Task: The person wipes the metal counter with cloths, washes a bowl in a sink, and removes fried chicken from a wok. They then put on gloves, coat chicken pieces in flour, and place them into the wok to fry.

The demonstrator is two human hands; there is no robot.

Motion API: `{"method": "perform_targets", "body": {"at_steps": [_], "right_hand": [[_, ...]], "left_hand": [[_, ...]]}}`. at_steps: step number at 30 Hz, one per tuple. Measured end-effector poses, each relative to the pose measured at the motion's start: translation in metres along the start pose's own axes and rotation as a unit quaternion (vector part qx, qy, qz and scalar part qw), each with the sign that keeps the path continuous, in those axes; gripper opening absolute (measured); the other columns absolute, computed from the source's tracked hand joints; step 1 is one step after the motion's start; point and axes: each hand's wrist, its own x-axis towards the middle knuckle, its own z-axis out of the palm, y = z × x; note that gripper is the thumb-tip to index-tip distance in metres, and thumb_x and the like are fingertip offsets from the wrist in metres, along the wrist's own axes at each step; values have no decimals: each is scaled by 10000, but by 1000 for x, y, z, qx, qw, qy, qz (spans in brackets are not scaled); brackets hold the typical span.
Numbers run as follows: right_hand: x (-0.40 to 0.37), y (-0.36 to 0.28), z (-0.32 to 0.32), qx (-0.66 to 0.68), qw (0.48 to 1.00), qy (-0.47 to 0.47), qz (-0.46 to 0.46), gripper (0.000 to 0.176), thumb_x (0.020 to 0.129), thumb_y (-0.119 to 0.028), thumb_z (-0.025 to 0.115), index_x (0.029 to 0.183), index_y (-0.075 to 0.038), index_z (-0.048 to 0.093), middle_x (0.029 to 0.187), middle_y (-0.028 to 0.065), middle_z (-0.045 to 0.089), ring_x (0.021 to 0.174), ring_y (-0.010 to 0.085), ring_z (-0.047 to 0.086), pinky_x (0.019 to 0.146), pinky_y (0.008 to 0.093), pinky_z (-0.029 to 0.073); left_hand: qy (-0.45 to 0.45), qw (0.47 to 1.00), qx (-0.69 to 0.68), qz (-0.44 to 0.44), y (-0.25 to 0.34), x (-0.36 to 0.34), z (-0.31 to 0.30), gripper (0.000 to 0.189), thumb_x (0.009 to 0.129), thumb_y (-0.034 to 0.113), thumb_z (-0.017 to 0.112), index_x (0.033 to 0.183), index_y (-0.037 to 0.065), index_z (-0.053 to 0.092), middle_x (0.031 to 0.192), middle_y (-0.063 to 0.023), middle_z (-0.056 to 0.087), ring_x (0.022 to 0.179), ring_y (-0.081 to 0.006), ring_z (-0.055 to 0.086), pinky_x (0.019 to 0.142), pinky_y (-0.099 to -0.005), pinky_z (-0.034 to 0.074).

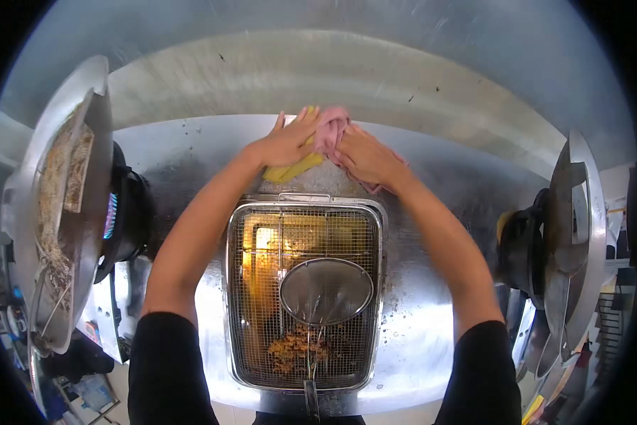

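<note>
My left hand (288,146) presses a yellow cloth (295,170) against the metal counter near the back wall, its fingers bent over the cloth. Just right of it, my right hand (370,159) grips a bunched pink cloth (332,126), part of which hangs out below the palm. The two cloths touch between my hands. Below them sits a rectangular metal tray with a wire mesh rack (262,312) over yellowish oil. A round mesh strainer (326,291) lies on the rack, handle toward me, beside brown fried crumbs (297,350).
On the left a large wok (49,212) with bubbling oil stands over a lit burner (111,214). Another wok (577,234) rests on a black burner (522,241) at the right. A curved metal wall (332,71) rises behind the stained counter (191,159).
</note>
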Motion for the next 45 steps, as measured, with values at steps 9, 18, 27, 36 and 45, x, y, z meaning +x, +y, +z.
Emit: {"method": "perform_targets", "body": {"at_steps": [9, 18, 27, 36, 45], "right_hand": [[-80, -21, -22, 176, 979, -102, 18, 452, 810, 41, 468, 1179, -117, 673, 1324, 156, 578, 1406, 294, 341, 1185, 452, 162], [-188, -141, -41, -21, 993, 3, 112, 391, 885, -119, 511, 1265, -87, 599, 1300, 188, 567, 1357, 358, 364, 1178, 484, 212], [-284, -251, -32, 9, 994, -81, 71, 299, 829, -131, 573, 1106, -35, 633, 1271, 151, 577, 1327, 307, 406, 1162, 482, 254], [-355, -364, -15, -48, 985, 18, 163, 321, 837, -134, 573, 1105, 40, 601, 1254, 201, 574, 1302, 350, 421, 1134, 489, 274], [-343, -417, 9, -54, 950, 118, 283, 362, 873, -134, 546, 1184, 52, 540, 1252, 262, 541, 1259, 426, 428, 1108, 536, 283]], "left_hand": [[-34, 987, -124, -91, -2, -124, -14, 514, 876, -54, 503, 1330, 172, 583, 1500, 2, 419, 1485, -228, 168, 1162, -558, -125], [203, 967, 0, -157, 28, -290, 52, 532, 931, 2, 439, 1437, 165, 460, 1538, -56, 366, 1477, -293, 195, 1181, -535, -21], [166, 977, 59, -117, 148, -409, 134, 521, 933, 68, 423, 1454, 83, 406, 1537, -156, 336, 1467, -358, 188, 1177, -556, 34], [234, 943, 67, -226, 260, -459, 189, 646, 858, 55, 476, 1474, -3, 292, 1554, -239, 234, 1452, -419, 175, 1153, -605, 96], [301, 871, 43, -385, 308, -438, 209, 663, 923, 292, 475, 1482, -6, 280, 1569, -253, 172, 1453, -448, 118, 1150, -611, 73]]}}
